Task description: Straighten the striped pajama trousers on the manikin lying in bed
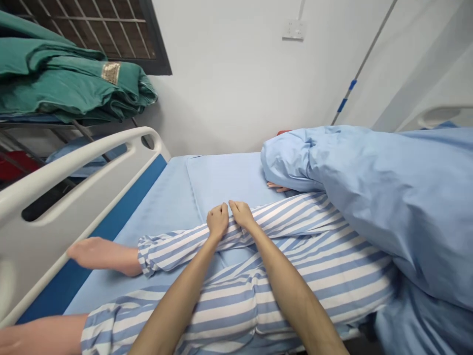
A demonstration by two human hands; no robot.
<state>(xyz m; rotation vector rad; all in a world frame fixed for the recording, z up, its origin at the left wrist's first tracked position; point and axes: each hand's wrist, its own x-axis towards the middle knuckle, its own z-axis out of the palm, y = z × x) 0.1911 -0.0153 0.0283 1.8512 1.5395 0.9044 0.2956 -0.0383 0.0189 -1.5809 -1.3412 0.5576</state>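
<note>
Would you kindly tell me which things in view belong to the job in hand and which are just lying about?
In use: left hand, right hand, striped pyjamas on the reclining figure.

Just nearby: folded green cloths, blue quilt, white bed rail, wall socket.

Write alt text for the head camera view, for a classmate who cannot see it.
Two bare hands, the left hand and right hand, rest on the blue-and-white striped pajamas of a figure lying on a hospital bed with a light blue sheet. A blue quilt lies on the right, a white bed rail on the left.
</note>
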